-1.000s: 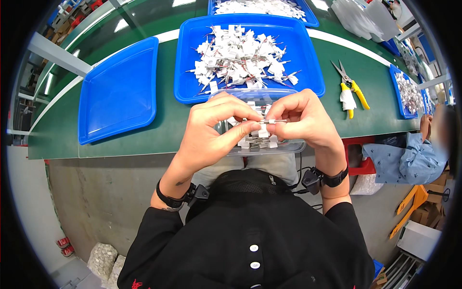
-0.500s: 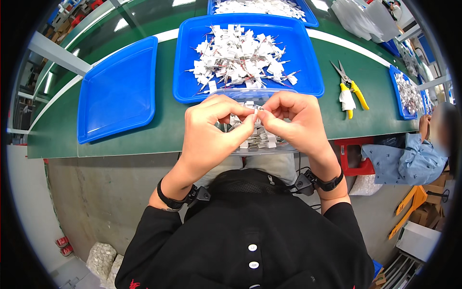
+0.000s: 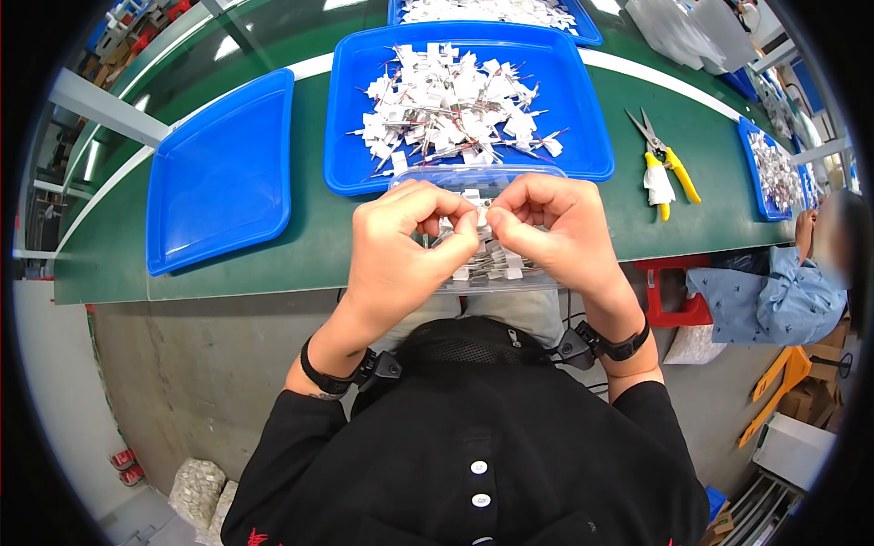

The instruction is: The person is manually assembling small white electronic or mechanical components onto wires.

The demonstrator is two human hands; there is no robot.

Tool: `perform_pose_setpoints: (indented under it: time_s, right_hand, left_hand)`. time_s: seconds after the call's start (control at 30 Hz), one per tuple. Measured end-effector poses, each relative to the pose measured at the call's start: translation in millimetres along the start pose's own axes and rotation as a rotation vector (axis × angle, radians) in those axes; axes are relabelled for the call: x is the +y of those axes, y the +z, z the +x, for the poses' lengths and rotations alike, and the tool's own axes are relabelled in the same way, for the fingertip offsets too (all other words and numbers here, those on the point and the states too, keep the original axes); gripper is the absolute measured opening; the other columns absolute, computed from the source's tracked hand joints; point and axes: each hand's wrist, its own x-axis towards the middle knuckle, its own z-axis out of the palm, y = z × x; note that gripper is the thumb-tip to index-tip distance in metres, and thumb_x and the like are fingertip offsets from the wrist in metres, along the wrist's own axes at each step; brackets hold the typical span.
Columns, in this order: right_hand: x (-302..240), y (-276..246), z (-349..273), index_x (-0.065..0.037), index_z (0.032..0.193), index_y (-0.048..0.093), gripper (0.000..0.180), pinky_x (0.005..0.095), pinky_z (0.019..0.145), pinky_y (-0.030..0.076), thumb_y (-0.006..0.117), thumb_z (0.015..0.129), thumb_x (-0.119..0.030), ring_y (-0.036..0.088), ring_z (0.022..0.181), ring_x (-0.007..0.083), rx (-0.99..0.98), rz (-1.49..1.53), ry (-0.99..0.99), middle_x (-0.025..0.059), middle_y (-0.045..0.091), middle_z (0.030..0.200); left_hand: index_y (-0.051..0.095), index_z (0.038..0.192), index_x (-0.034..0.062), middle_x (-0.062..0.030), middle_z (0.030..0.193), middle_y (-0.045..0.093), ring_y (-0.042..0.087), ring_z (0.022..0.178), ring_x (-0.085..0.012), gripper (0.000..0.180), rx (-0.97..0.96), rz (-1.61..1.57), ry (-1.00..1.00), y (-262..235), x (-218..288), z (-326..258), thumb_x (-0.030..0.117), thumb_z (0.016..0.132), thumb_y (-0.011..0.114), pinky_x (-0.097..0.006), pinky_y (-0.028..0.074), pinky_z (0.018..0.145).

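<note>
I have both bare hands together above the near edge of the green tabletop (image 3: pixel 314 196), roughly midway along it. On the left hand (image 3: pixel 401 232), thumb and index finger are drawn into a nearly closed pinch; the right hand (image 3: pixel 557 218) mirrors it, the two sets of fingertips almost meeting. Between them I see a small white part (image 3: pixel 482 214) with a bit of dark on it, caught by both pinches. The fingers cover most of it, so I cannot tell its full shape.

Right under the hands, at the near edge, I see a clear plastic box (image 3: pixel 533 171) holding white-tagged wired pieces (image 3: pixel 492 262). Just beyond it, toward the far edge, lies a large blue tray (image 3: pixel 578 109), heaped with white-tagged wire leads (image 3: pixel 455 105), some showing red ends. A second blue tray (image 3: pixel 218 182) sits near the tabletop's left end. Past the heaped tray, I see a third blue tray (image 3: pixel 394 13) with more white pieces (image 3: pixel 492 13).

To the right of the heaped tray, well apart from the hands, I make out yellow-handled snips (image 3: pixel 654 146), blades toward the far edge, with a white wrap (image 3: pixel 658 185) around one handle. Farther right, another blue tray (image 3: pixel 754 168) of similar pieces stands by the near edge, close to a co-worker's light-blue sleeve (image 3: pixel 787 287).
</note>
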Motion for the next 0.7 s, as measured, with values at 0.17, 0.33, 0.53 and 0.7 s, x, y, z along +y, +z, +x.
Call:
perform_pose_setpoints:
  time_s: [0.17,0.33,0.53,0.7]
  right_hand:
    - [-0.4,-0.6,-0.3,0.005,0.087,0.068,0.014,0.0183,0.058,0.048,0.071,0.086,-0.009,0.059,0.065,0.0026,-0.017,0.065,0.037,0.0023,0.067,0.074]
    - [0.5,1.0,-1.2,0.005,0.087,0.068,0.014,0.02,0.058,0.048,0.071,0.085,-0.009,0.059,0.065,0.0041,0.005,-0.073,-0.052,0.0035,0.068,0.073]
    - [1.9,2.5,0.1,0.005,0.086,0.068,0.013,0.0212,0.058,0.048,0.071,0.083,-0.008,0.06,0.064,0.0056,0.012,-0.107,-0.105,0.0039,0.067,0.071]
    - [3.8,1.2,1.2,0.004,0.084,0.068,0.013,0.0204,0.058,0.047,0.072,0.082,-0.008,0.058,0.065,0.0041,0.001,-0.07,-0.07,0.0023,0.066,0.072]
  left_hand:
    - [0.072,0.08,-0.0005,-0.0042,0.069,0.066,0.053,0.06,-0.0079,0.007,-0.014,-0.127,-0.078,-1.6,0.9,-0.9,0.003,0.075,0.075,-0.023,0.042,0.054]
    - [0.073,0.08,-0.0005,-0.0057,0.069,0.067,0.055,0.058,-0.0083,0.008,-0.031,-0.076,-0.064,-1.8,-0.5,-1.4,0.003,0.073,0.075,-0.024,0.043,0.053]
    - [0.069,0.075,-0.0009,-0.0056,0.066,0.065,0.054,0.057,-0.01,0.007,0.011,0.007,0.02,0.1,-1.9,-1.2,0.002,0.072,0.075,-0.025,0.044,0.053]
    - [0.068,0.077,-0.0008,-0.0053,0.068,0.065,0.054,0.059,-0.0102,0.007,-0.009,-0.025,0.007,0.0,-2.2,-1.1,0.002,0.074,0.073,-0.025,0.044,0.054]
